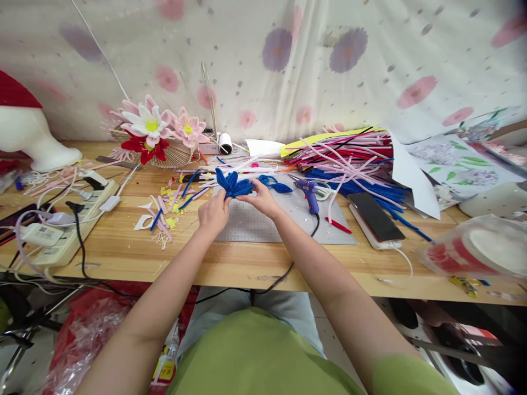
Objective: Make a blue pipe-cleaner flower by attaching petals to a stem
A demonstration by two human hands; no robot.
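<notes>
A blue pipe-cleaner flower (231,184) with several looped petals is held up over the grey cutting mat (280,219). My left hand (214,213) is closed on its underside, thumb and fingers pinched together. At the flower's right edge, my right hand (262,198) pinches a petal between thumb and fingers. Just beyond my right hand, another blue looped pipe-cleaner piece (280,187) lies on the mat. To the right of it rests a purple glue gun (308,196), its black cord running toward the table's front edge. The fingertips beneath the flower are partly hidden.
Bundles of pipe cleaners (349,156) lie at the back right. A phone (376,216) and a bagged cup (477,247) stand on the right. Scraps (162,214) litter the left, near a power strip (78,219). Finished flowers (152,126) stand at the back left.
</notes>
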